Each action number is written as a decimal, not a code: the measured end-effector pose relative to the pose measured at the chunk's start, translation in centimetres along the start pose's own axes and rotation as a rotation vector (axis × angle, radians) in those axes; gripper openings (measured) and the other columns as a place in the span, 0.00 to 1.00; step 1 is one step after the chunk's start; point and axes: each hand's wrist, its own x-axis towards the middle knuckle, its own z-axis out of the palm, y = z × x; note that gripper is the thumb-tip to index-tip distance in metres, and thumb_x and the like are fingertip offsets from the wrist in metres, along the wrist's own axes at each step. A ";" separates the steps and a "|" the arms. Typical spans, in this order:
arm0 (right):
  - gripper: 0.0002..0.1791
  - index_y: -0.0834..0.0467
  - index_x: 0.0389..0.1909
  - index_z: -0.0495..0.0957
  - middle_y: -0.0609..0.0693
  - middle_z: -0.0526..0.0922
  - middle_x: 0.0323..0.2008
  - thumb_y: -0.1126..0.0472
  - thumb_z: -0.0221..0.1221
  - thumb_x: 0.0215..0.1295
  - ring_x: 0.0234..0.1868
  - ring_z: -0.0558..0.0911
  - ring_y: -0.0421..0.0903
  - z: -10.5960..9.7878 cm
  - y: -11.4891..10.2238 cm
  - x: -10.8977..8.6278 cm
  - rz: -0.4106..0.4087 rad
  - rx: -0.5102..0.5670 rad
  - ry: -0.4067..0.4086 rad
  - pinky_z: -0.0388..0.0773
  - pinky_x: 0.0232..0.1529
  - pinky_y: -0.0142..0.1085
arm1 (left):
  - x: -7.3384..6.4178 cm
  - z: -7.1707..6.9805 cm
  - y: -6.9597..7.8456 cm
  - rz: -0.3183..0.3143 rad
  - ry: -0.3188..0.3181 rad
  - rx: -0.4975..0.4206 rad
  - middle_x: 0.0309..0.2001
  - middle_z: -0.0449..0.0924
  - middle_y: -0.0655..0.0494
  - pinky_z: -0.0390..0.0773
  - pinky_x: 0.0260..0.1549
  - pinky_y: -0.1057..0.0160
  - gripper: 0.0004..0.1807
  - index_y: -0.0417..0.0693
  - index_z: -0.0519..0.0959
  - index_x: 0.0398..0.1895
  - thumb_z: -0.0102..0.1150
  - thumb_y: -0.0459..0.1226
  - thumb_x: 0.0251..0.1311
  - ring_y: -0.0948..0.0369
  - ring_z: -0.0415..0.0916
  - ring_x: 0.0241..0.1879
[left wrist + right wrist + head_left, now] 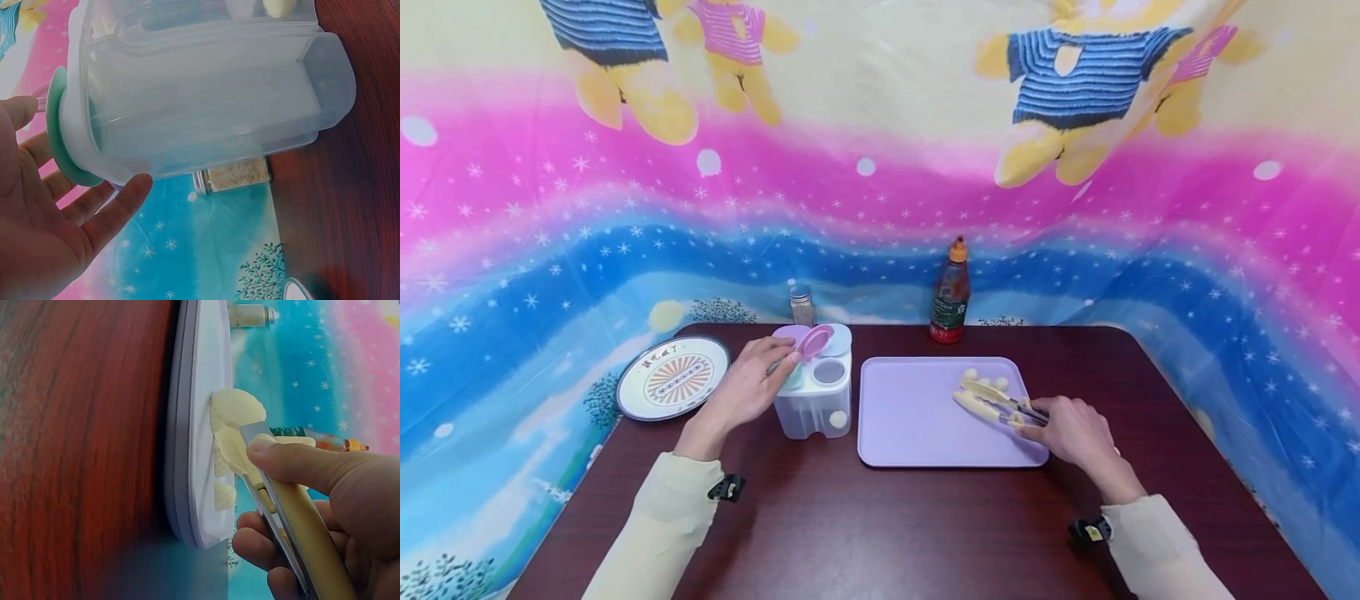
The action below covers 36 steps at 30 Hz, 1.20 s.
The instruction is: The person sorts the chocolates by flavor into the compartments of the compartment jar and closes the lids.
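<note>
My left hand (741, 387) pinches a small pink lid (815, 342), tilted up above a translucent storage box (801, 417) with round openings. One front opening (830, 372) is uncovered, and a pale round piece (837, 419) shows through the wall below it. A green lid (55, 125) covers the opening beside my left fingers. My right hand (1078, 433) grips metal-handled tongs (319, 544), thumb on top and fingers below. Their cream tips (976, 405) are parted over the lilac tray (906, 417), close to several pale pieces (1001, 384).
A patterned plate (632, 383) lies left of the box. Behind the box stands a seasoning jar (802, 308). A sauce bottle (951, 296) with an orange cap is behind the tray. Printed cloth (865, 217) surrounds the dark wooden table (880, 533).
</note>
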 end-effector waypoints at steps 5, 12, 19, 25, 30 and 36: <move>0.38 0.60 0.60 0.80 0.63 0.84 0.48 0.41 0.72 0.53 0.34 0.76 0.49 0.2 0.2 0.0 -0.005 0.015 0.005 0.70 0.27 0.38 | 0.0 0.0 0.1 -0.007 -0.002 0.002 0.65 0.74 0.41 0.62 0.70 0.41 0.26 0.36 0.78 0.61 0.44 0.48 0.77 0.43 0.62 0.70; 0.37 0.59 0.59 0.81 0.64 0.84 0.50 0.40 0.72 0.52 0.35 0.77 0.50 0.4 0.4 0.2 -0.009 0.051 0.002 0.68 0.27 0.37 | -0.1 0.0 0.1 -0.006 -0.008 -0.002 0.65 0.74 0.41 0.62 0.70 0.42 0.26 0.35 0.78 0.60 0.44 0.47 0.77 0.43 0.62 0.70; 0.37 0.57 0.58 0.82 0.63 0.85 0.51 0.39 0.72 0.52 0.39 0.78 0.50 0.1 0.0 0.4 -0.041 0.117 0.021 0.69 0.30 0.36 | 0.0 0.0 0.1 -0.006 -0.002 -0.001 0.66 0.74 0.41 0.62 0.70 0.41 0.26 0.35 0.78 0.61 0.44 0.47 0.77 0.43 0.62 0.70; 0.35 0.56 0.57 0.83 0.59 0.86 0.48 0.41 0.72 0.52 0.37 0.76 0.48 -0.5 -1.3 0.5 -0.086 0.190 0.027 0.66 0.29 0.35 | 0.0 0.0 0.0 -0.008 -0.004 0.003 0.66 0.74 0.41 0.62 0.70 0.42 0.26 0.35 0.78 0.61 0.43 0.48 0.77 0.43 0.62 0.70; 0.31 0.54 0.56 0.83 0.56 0.87 0.46 0.43 0.72 0.53 0.35 0.75 0.46 -1.1 -2.6 0.5 -0.136 0.237 0.034 0.66 0.27 0.35 | 0.0 0.0 0.0 -0.004 -0.002 0.007 0.65 0.74 0.41 0.62 0.70 0.42 0.26 0.35 0.78 0.60 0.43 0.47 0.77 0.43 0.62 0.70; 0.30 0.52 0.57 0.83 0.53 0.86 0.42 0.43 0.72 0.54 0.35 0.75 0.46 -1.7 -4.5 0.5 -0.174 0.264 0.031 0.68 0.29 0.35 | 0.0 -0.1 0.1 -0.004 -0.004 0.005 0.65 0.74 0.41 0.62 0.70 0.42 0.26 0.35 0.78 0.60 0.44 0.47 0.77 0.43 0.63 0.70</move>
